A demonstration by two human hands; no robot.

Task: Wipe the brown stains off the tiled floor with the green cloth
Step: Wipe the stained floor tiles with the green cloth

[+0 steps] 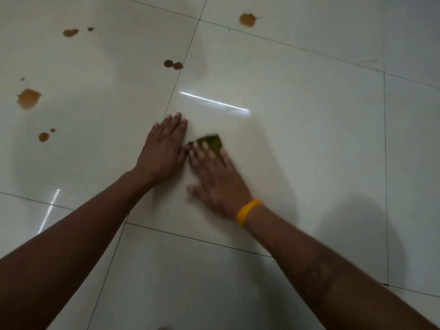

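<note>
My right hand (215, 177), with a yellow band at the wrist, presses flat on a small green cloth (212, 142) in the middle of the white tiled floor (297, 129); the hand is motion-blurred and only the cloth's far edge shows past the fingers. My left hand (164, 148) lies flat on the tile just left of it, fingers together, holding nothing. Brown stains lie further off: a pair by the grout line (173, 64), one at the far top (247, 20), one at the upper left (70, 32), a large one at the left (28, 98) and a small one below it (44, 136).
Dark grout lines (181, 70) cross the glossy tiles, which reflect light streaks (214, 102). A thin hair-like mark (371, 61) lies at the far right. My shadow falls on the tile at the lower right.
</note>
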